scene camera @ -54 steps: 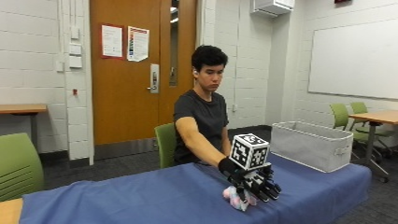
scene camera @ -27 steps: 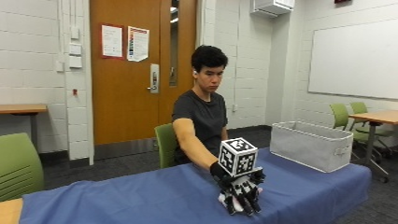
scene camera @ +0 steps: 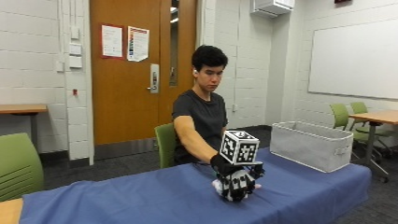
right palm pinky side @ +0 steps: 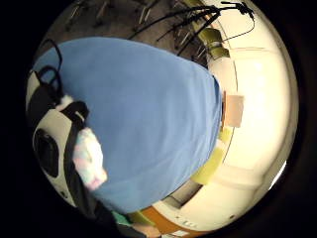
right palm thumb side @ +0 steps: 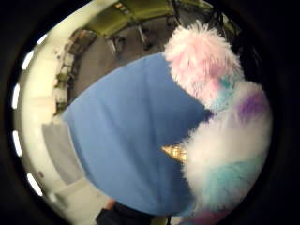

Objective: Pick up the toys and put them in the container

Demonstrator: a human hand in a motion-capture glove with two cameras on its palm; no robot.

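Gripping a fluffy toy (right palm thumb side: 220, 136), the gloved right hand (scene camera: 236, 182) has its fingers curled round it just above the table (scene camera: 137, 200). The container (scene camera: 311, 144) stands well apart at the table's far end; carrying and dropping remain.

The person sits at the far side of the table (scene camera: 124, 205). The right hand (scene camera: 236, 179) is near its middle, over a toy (scene camera: 219, 186). The container (scene camera: 311, 144) stands at the table's right end.
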